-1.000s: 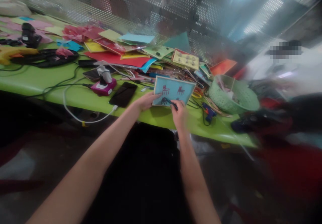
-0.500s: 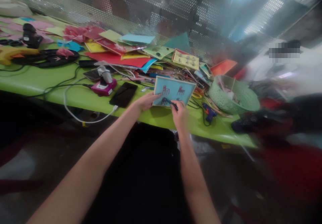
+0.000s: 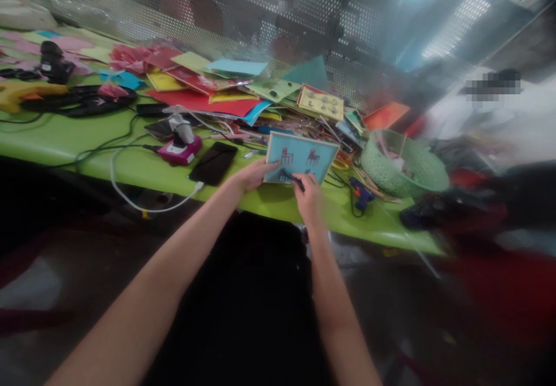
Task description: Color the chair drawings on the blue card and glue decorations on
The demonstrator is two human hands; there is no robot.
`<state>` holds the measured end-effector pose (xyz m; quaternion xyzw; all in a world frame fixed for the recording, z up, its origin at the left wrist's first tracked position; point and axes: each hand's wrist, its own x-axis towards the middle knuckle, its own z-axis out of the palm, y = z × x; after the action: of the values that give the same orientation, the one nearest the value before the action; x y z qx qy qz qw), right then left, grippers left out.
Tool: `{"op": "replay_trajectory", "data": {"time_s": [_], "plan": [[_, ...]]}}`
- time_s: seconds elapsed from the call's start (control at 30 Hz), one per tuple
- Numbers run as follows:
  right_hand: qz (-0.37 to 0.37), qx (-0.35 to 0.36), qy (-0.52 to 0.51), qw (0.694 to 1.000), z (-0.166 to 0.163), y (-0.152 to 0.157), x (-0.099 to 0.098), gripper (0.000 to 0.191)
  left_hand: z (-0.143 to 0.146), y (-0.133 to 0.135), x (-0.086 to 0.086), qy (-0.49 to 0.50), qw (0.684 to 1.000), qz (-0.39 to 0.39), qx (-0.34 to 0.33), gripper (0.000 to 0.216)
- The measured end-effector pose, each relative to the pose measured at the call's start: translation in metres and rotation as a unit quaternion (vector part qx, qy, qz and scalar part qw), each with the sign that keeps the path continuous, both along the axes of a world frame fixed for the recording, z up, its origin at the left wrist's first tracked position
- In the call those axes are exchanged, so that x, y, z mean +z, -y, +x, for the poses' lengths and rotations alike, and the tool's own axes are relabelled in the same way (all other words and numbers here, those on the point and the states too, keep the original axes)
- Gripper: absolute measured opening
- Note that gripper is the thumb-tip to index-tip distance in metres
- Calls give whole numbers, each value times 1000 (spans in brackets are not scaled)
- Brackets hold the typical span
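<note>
A blue card [image 3: 299, 150] with a pale border and chair drawings is tilted up at the table's front edge. My left hand [image 3: 254, 175] grips its lower left side, thumb on the front. In my right hand [image 3: 309, 192] is a dark pen [image 3: 297, 181], pinched between the fingers. The pen's tip points at the lower left chair drawing, which is dark; whether it touches the card I cannot tell. Two reddish chairs show in the upper row. Another drawing at lower right is partly hidden by my right hand.
On the green table [image 3: 125, 172] lie a black phone [image 3: 214, 163], a purple plug adapter [image 3: 179, 151] with cables, and a blue glue gun [image 3: 361, 194]. A green basket [image 3: 403, 166] stands at right. Coloured papers [image 3: 208, 99] are heaped behind. A person [image 3: 499, 111] is at far right.
My right hand and the pen have shifted very slightly to the left over the card. The card and my left hand look nearly unchanged.
</note>
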<state>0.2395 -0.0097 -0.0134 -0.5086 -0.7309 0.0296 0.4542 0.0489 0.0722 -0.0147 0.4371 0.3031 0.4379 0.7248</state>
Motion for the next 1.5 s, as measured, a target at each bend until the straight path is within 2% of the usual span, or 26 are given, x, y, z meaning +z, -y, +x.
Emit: {"op": "replay_trajectory", "data": {"time_s": [0.23, 0.57, 0.77, 0.97, 1.03, 1.5], "plan": [[14, -4, -12, 1000, 1, 4, 3, 18, 1, -2, -2, 2, 1000, -3, 6, 23], [31, -47, -174, 983, 9, 5, -4, 27, -1, -4, -5, 6, 1000, -19, 11, 30], [3, -74, -330, 941, 14, 6, -4, 34, -1, -2, -1, 18, 999, -31, 19, 28], [-10, -73, -519, 851, 21, 1, -1, 35, -1, 3, 9, 17, 998, -43, 30, 25], [-9, -79, -546, 834, 24, 0, -1, 35, -2, 5, 11, 17, 998, -45, 33, 26], [-19, -63, -578, 814, 27, 0, 0, 39, -4, 5, 11, 23, 997, -44, 55, 25]]}}
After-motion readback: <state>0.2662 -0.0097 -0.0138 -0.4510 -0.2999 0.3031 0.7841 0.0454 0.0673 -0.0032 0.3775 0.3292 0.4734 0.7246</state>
